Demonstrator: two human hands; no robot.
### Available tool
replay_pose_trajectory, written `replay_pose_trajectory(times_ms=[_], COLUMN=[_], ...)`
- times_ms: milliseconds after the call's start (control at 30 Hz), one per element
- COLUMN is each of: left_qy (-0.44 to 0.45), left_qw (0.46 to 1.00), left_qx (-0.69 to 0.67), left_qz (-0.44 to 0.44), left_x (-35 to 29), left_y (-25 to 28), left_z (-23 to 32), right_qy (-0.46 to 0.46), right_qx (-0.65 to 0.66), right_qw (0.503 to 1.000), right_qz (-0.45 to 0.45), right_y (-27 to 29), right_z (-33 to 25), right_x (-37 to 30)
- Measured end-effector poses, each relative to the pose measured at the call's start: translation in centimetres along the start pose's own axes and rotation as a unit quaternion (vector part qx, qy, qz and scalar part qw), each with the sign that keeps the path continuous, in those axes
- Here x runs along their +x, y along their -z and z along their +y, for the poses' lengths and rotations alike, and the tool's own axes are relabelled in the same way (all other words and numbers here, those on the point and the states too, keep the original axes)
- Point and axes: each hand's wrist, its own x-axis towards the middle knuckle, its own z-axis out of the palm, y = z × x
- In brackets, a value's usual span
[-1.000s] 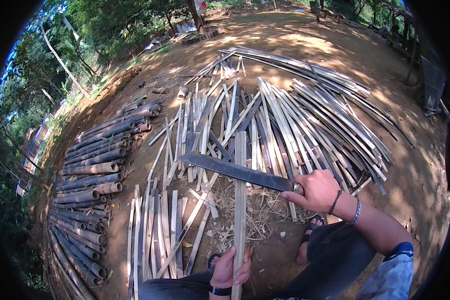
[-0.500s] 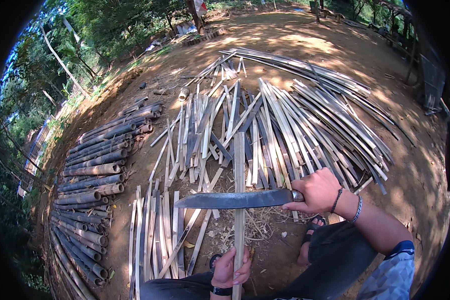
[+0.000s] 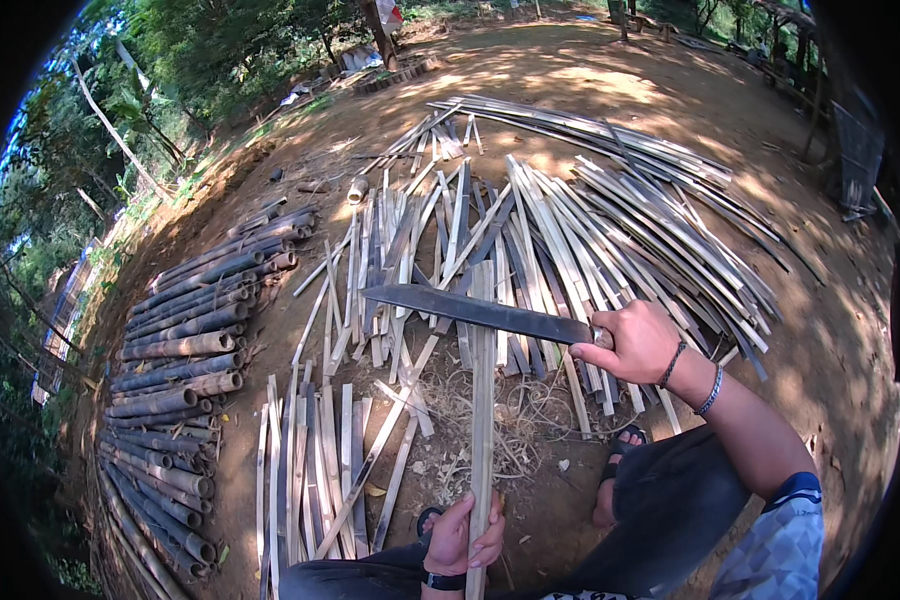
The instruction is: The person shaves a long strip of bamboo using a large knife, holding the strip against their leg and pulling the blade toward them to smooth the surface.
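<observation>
Right hand [image 3: 638, 342] clenched the long dark steel machete [image 3: 475, 311] crosswise over the pale upright split bamboo strip [image 3: 482, 400] — my left hand [image 3: 463, 535] gripped its near end, straight below the blade.

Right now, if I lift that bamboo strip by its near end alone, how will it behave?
The bamboo strip is long and thin, so its far end would probably sag. It looks light: the left hand alone steadies it. Flat-faced, it likely won't roll.

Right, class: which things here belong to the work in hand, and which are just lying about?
In hand:
- long knife, gripped by right hand
- bamboo strip, held by left hand

Lying about:
- split strips on the ground
- round bamboo poles stacked at left
- shavings
</observation>
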Motion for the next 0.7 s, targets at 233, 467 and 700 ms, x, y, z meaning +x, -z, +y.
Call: replay_pose_trajectory(times_ms=[233,467,700], left_qy=[-0.025,-0.013,0.007], left_qw=[1.000,0.999,1.000], left_qx=[-0.006,-0.033,-0.007], left_qz=[0.006,-0.021,0.009], left_x=[-0.2,0.0,0.4], left_y=[-0.5,-0.9,-1.0], left_z=[0.2,-0.1,-0.6], right_qy=[0.043,-0.017,-0.066], right_qx=[-0.032,0.019,0.075], right_qw=[0.998,1.000,0.994], right_qz=[-0.038,0.016,0.046], right_y=[0.4,-0.1,0.4], right_z=[-1.5,-0.4,1.7], right_x=[-0.9,-0.3,0.5])
